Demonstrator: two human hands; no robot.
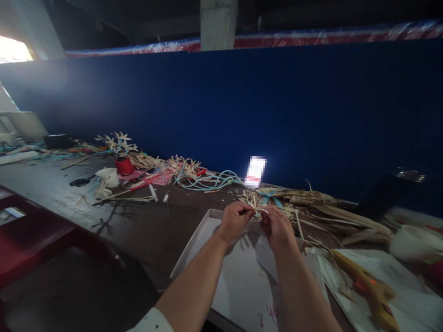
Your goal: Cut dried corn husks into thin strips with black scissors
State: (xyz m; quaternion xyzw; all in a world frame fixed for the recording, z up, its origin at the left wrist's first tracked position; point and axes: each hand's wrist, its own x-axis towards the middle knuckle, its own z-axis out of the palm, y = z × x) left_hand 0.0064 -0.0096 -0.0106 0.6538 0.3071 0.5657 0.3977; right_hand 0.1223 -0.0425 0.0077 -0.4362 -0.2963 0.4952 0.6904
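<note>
Both of my hands meet over the far edge of a shallow white box. My left hand is closed in a pinch, its fingertips at one end of a small pale strip that looks like dried husk. The other end sits between the thumb and fingers of my right hand, also closed. Exactly how the fingertips grip the strip is too small to make out. Just behind them lies a pile of curled pale husk pieces, partly hidden by my hands, with a light blue ribbon beside it.
A yellow glue gun with a red light lies on white paper at right. Long dried husks and a white bowl are nearby. Left stand a red thread spool, scissors and a white cup. A lit phone screen leans behind.
</note>
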